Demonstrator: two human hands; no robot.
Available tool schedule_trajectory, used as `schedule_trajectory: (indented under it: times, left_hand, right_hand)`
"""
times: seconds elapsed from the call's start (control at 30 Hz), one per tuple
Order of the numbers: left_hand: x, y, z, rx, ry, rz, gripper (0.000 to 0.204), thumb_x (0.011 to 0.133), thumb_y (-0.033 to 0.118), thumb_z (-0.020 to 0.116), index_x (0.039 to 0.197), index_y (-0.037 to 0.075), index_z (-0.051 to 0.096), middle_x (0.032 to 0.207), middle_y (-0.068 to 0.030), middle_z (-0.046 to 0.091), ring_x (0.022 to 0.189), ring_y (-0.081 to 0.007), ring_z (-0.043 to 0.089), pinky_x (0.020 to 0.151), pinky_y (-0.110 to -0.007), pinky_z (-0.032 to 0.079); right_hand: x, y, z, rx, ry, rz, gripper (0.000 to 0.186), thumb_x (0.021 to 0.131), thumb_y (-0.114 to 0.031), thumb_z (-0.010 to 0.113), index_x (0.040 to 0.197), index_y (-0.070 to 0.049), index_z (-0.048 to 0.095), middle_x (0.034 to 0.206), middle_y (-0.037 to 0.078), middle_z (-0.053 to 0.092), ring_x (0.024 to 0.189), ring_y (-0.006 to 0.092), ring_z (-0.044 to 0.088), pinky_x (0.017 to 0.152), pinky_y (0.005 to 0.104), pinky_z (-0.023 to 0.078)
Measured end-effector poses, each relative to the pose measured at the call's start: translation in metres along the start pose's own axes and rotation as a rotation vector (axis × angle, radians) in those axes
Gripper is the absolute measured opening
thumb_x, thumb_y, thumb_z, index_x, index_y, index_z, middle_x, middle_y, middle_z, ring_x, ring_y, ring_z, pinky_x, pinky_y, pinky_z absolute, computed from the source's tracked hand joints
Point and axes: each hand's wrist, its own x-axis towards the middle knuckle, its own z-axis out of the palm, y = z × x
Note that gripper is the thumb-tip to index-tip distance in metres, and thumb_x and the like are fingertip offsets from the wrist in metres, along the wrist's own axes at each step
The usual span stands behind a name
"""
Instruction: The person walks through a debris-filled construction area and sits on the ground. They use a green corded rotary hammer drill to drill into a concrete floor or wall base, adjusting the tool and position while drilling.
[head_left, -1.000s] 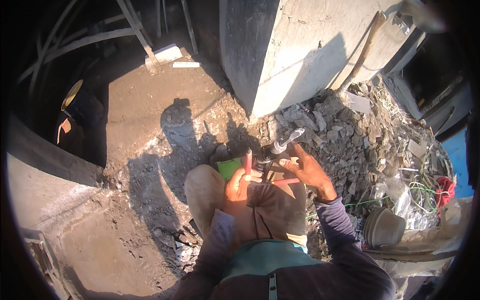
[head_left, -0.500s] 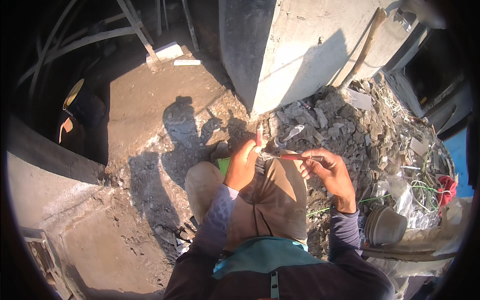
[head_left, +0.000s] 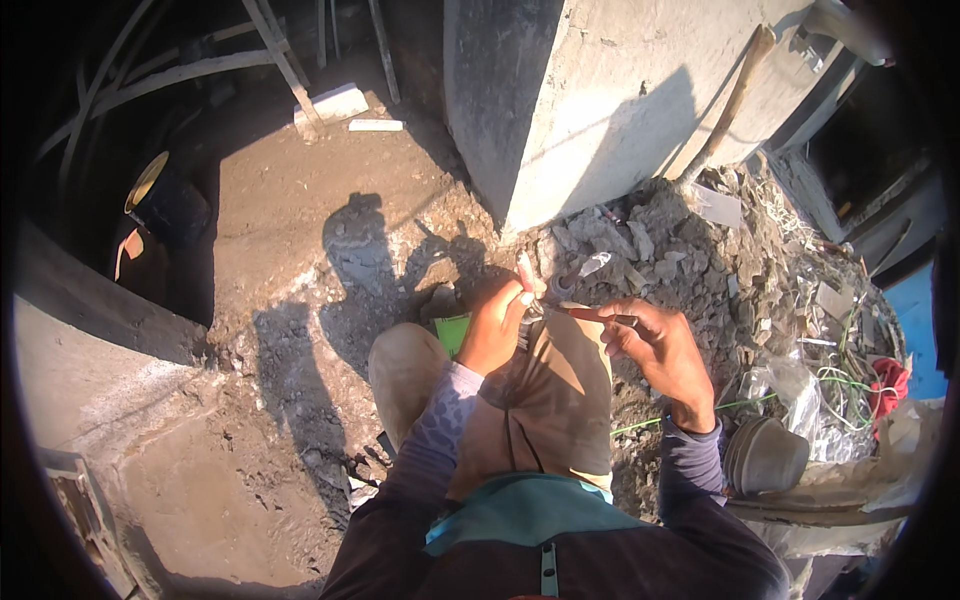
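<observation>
My left hand (head_left: 492,325) is closed around a small tool in front of my knees. Its red handle (head_left: 525,268) sticks up past the thumb, and a metal part (head_left: 534,312) shows beside the fingers. Between the thumb and fingers of my right hand (head_left: 655,350) is a slim red-and-dark tool (head_left: 588,313). It lies nearly level, its near end close to the metal part; contact between them cannot be made out. The exact kind of either tool is unclear. Below both hands are my knees in tan trousers (head_left: 540,400).
Broken rubble (head_left: 680,260) lies ahead and right, below a concrete pillar (head_left: 590,110) with a wooden pole (head_left: 735,95) leaning on it. Stacked bowl-like containers (head_left: 770,455), plastic scraps and a red cloth (head_left: 888,388) are at right. A dark bucket (head_left: 170,205) stands far left.
The red handle in my left hand has tilted slightly and shifted right. The slim tool in my right hand has turned a little, its left end rising. Both hands keep their grip.
</observation>
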Motion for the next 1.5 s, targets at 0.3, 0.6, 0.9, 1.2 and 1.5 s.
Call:
schedule_trajectory:
  times: [0.3,0.6,0.9,1.2,1.5]
  left_hand:
    - [-0.001,-0.002,-0.004,0.04,-0.042,0.046,0.026,0.113,0.014,0.054,0.128,-0.002,0.069,0.116,-0.0196,0.075,0.109,-0.0334,0.074,0.093,-0.038,0.055]
    - [-0.004,-0.008,-0.004,0.05,-0.014,0.016,0.025,0.113,0.015,0.054,0.125,-0.001,0.069,0.114,-0.0197,0.075,0.108,-0.0349,0.073,0.092,-0.038,0.055]
    - [-0.017,-0.019,0.002,0.074,0.143,-0.064,0.024,0.111,0.013,0.054,0.123,-0.001,0.068,0.113,-0.0189,0.076,0.105,-0.0356,0.074,0.092,-0.042,0.056]
    - [-0.04,-0.004,0.026,0.036,0.188,-0.113,0.028,0.111,0.028,0.055,0.122,0.008,0.071,0.115,-0.0115,0.074,0.106,-0.0266,0.071,0.096,-0.041,0.055]
    - [-0.052,0.01,0.043,-0.099,0.116,-0.055,0.025,0.112,0.017,0.051,0.119,0.005,0.071,0.117,-0.0132,0.073,0.109,-0.0258,0.069,0.096,-0.039,0.054]
  right_hand:
    - [0.003,-0.011,0.011,-0.081,-0.009,-0.014,0.03,0.101,-0.002,0.065,0.129,-0.001,0.073,0.104,0.017,0.079,0.079,0.0221,0.079,0.075,0.0364,0.061]
    - [0.011,-0.014,0.018,-0.163,0.005,0.006,0.029,0.099,-0.002,0.066,0.127,-0.004,0.075,0.099,0.017,0.077,0.077,0.0268,0.075,0.073,0.0371,0.058]
    - [0.012,0.004,0.047,-0.115,0.199,-0.078,0.023,0.105,-0.019,0.068,0.12,-0.001,0.068,0.111,0.023,0.073,0.102,0.0451,0.072,0.082,0.0461,0.058]
    - [0.016,0.016,0.043,-0.268,0.252,-0.223,0.023,0.107,-0.018,0.062,0.116,0.003,0.064,0.107,0.028,0.069,0.099,0.0488,0.067,0.084,0.0514,0.056]
    - [0.027,0.013,0.025,-0.315,0.131,-0.211,0.025,0.109,-0.022,0.059,0.117,0.0,0.064,0.105,0.024,0.07,0.099,0.0473,0.067,0.083,0.0504,0.055]
